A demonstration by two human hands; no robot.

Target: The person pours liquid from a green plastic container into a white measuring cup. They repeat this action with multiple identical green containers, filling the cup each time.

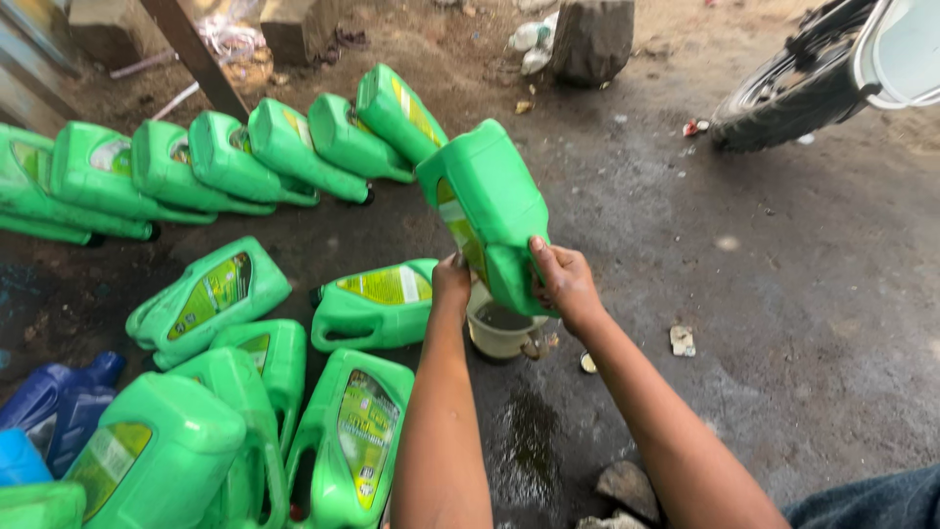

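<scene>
Both hands grip a green plastic jug (487, 201), upended with its neck down over a small pale bucket (499, 331) on the oil-stained ground. The left hand (451, 279) is closed on the jug's labelled side, the right hand (562, 279) wrapped round its lower end. Left of the bucket lie more green jugs (375, 304), a row of them (225, 162) leaning beyond. A motorcycle wheel (783, 93) stands well to the bucket's far right.

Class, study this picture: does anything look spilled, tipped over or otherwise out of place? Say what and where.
Yes. Both hands, left hand and right hand, hold a green jug upside down over a small pot. A dark wet patch stains the ground below it, like spilled liquid.
</scene>
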